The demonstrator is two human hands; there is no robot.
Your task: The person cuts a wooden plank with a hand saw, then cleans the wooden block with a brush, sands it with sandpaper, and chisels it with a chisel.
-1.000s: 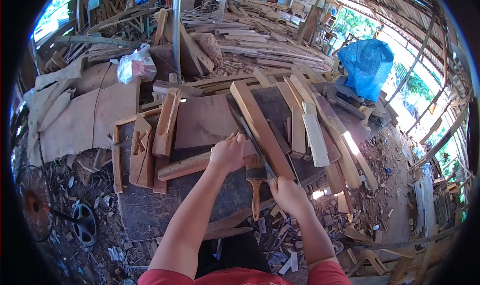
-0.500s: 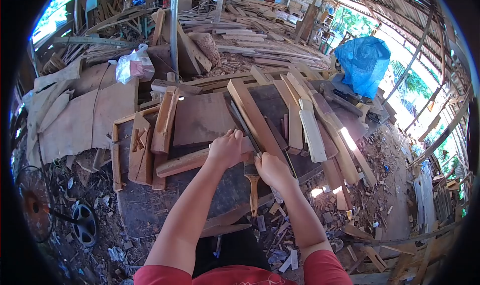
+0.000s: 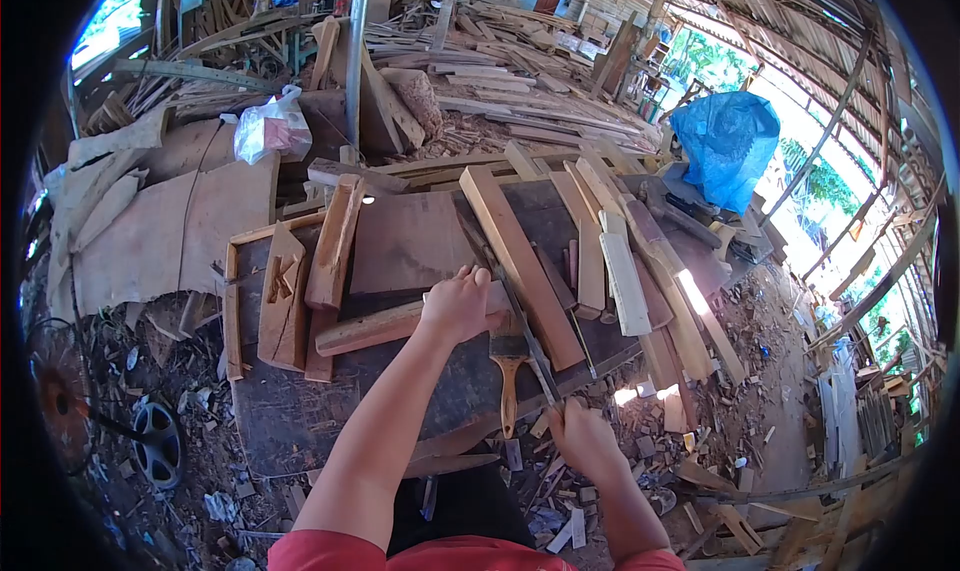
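Observation:
My left hand (image 3: 458,307) is closed over the right end of a short timber block (image 3: 375,327) lying across the dark worktable (image 3: 290,426). At that end, a long narrow saw-like blade (image 3: 528,339) slants past the wood; its teeth cannot be made out. My right hand (image 3: 585,439) is closed round the blade's near end, by the table's front edge. Between my hands a wide paintbrush (image 3: 508,381) lies with its wooden handle toward me. A thick plank (image 3: 520,266) lies just right of the blade.
A block with a carved mark (image 3: 282,296) and another timber block (image 3: 334,246) lie left. Several long strips (image 3: 655,236) lie right. A white plastic bag (image 3: 270,129) sits behind, with a blue tarp (image 3: 728,146) at the back right. Wood scraps cover the ground.
My right hand has drawn back toward me and slightly right, bringing the blade along the timber's end. My left hand stays in place on the timber block.

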